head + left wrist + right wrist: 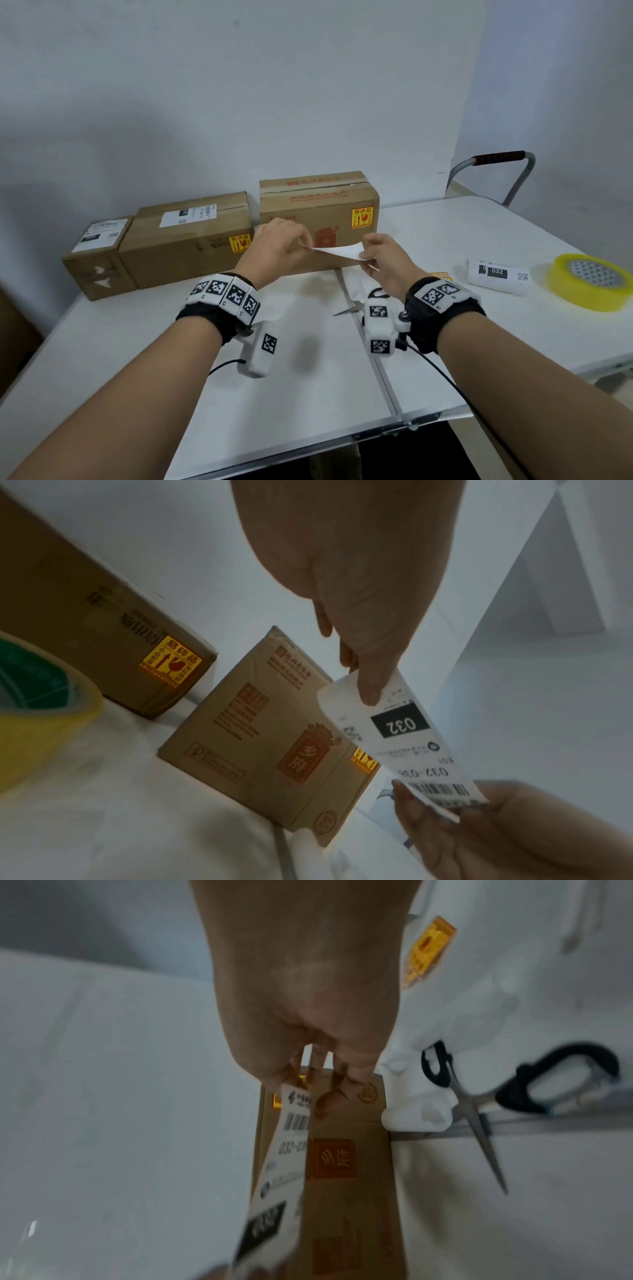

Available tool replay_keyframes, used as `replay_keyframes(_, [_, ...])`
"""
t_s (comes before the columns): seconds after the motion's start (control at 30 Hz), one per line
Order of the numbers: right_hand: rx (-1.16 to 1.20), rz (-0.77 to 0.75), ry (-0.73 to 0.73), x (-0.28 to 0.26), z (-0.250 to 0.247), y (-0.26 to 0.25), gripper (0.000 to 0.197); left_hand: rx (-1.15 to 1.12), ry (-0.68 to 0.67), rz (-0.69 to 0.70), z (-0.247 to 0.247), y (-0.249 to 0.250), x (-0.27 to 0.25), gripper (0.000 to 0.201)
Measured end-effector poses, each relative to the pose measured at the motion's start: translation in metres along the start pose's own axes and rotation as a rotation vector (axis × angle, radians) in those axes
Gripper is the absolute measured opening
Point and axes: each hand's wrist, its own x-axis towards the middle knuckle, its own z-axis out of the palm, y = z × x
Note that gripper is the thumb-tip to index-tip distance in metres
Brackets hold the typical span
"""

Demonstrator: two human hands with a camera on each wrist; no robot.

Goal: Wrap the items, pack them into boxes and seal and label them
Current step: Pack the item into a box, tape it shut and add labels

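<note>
Label hung stretched over the table before the unlabelled carton, my left hand and right hand each pinching an end. I judged: keep it taut, land one edge first.

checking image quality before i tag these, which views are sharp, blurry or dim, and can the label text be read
Head view: evenly lit and sharp, but the label shows edge-on, unreadable. Left wrist view: dim, yet "032" and the barcode read clearly. Right wrist view: dim and motion-blurred, label print smeared; the scissors stay recognisable.
</note>
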Motion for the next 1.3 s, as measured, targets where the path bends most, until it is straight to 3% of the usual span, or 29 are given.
replay_keyframes(0.13, [0.175,0.097,-0.121,-0.005,-0.006,-0.012,0.014,-0.494,-0.066,-0.302,-0.012,0.001,0.006,0.001])
replay_keyframes(0.27, [0.141,0.122,-0.295,-0.001,-0.007,-0.018,0.044,-0.811,-0.063,-0.493,-0.017,-0.001,0.017,0.008])
replay_keyframes(0.37, [0.091,0.007,-0.251,0.002,-0.004,-0.021,0.031,-0.912,-0.059,-0.563,-0.018,0.000,0.024,0.023])
replay_keyframes(0.47, [-0.027,-0.131,-0.179,0.007,0.000,-0.025,0.015,-0.921,-0.073,-0.581,-0.019,0.003,0.028,0.030])
replay_keyframes(0.57, [-0.114,-0.250,-0.067,0.014,0.002,-0.032,0.011,-0.927,-0.080,-0.584,-0.020,-0.001,0.031,0.031])
replay_keyframes(0.77, [-0.416,-0.484,0.135,0.035,0.009,-0.041,0.008,-0.911,0.081,-0.600,-0.018,-0.007,0.041,0.035])
replay_keyframes(0.97, [-0.456,-0.600,0.145,0.055,0.029,-0.067,0.015,-0.951,0.216,-0.553,-0.026,-0.012,0.068,0.014])
replay_keyframes(1.17, [-0.545,-0.699,0.139,0.087,0.044,-0.093,0.015,-0.850,0.141,-0.521,-0.037,-0.035,0.105,0.021])
replay_keyframes(1.3, [-0.637,-0.704,0.106,0.114,0.052,-0.102,0.022,-0.744,0.183,-0.498,-0.039,-0.052,0.130,0.021])
